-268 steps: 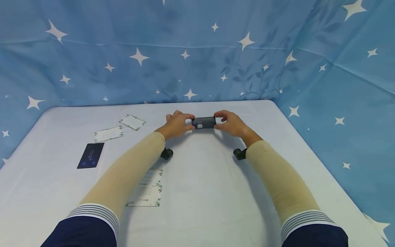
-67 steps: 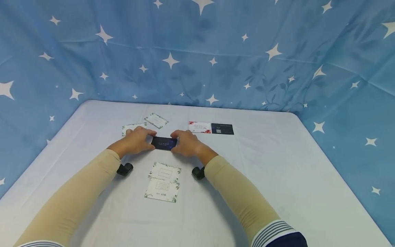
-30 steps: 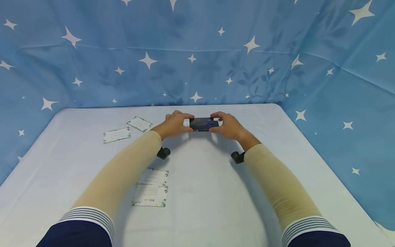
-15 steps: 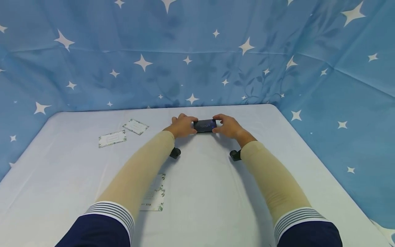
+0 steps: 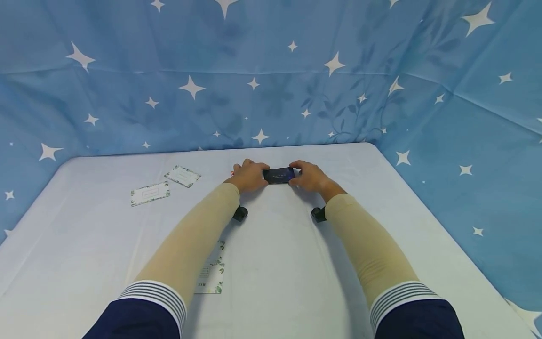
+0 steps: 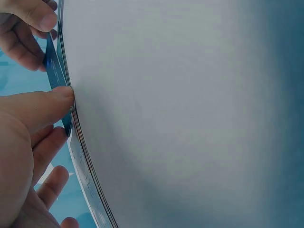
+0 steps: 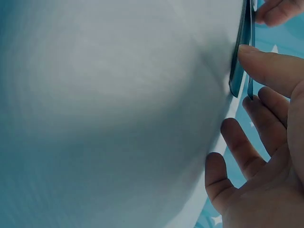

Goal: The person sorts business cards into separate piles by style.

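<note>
Near the back of the white table, a dark blue card [image 5: 278, 175] with small print lies between my two hands. My left hand [image 5: 250, 176] pinches its left end between thumb and fingers, and my right hand [image 5: 312, 177] pinches the right end. In the left wrist view the card [image 6: 57, 71] appears edge-on, tilted against the table edge. A second dark layer shows beside it in the right wrist view; whether the cards touch, I cannot tell. A red bit of a card [image 5: 232, 173] peeks out behind my left hand, its rest hidden.
Two white cards with leafy borders [image 5: 150, 193] lie at the back left. More leafy white cards [image 5: 213, 273] sit near the front, partly covered by my left forearm. A blue star-patterned cloth [image 5: 275, 103] rises behind the table.
Both hands have carried the dark blue card from beside the leafy cards rightward to where the red-flowered and black cards lay. In the last second it has come down slightly.
</note>
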A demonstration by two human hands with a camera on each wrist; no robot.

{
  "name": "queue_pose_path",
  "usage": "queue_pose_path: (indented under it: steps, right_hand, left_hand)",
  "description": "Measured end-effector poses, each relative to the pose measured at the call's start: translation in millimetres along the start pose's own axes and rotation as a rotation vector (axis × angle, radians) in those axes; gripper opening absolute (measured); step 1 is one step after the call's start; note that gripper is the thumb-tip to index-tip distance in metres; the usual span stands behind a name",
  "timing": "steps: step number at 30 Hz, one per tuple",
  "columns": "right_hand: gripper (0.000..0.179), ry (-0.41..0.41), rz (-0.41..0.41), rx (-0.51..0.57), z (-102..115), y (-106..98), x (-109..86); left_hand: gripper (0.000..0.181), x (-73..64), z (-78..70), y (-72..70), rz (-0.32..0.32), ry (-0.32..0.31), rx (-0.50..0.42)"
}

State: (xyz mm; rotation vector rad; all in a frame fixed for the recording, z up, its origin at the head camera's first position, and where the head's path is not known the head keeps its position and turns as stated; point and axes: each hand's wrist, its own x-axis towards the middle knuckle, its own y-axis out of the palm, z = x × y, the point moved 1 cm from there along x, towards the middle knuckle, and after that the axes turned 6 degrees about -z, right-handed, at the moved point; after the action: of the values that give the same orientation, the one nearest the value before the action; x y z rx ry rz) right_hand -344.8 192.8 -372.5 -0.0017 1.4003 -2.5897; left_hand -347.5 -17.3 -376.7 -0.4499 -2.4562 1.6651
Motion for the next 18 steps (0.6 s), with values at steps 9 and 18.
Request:
queue_pose_path:
  steps: [9,18]
  right_hand:
    - [0.062,0.018,-0.007,-0.013,-2.1,4.9,3.9]
    - [0.060,0.017,-0.004,-0.014,-3.1,6.2,3.5]
  left_hand:
    - [0.055,-0.1,0.3,1.4,-0.005,-0.010,-0.026]
    - [0.056,1.4,1.2,3.6,-0.001,-0.017,-0.047]
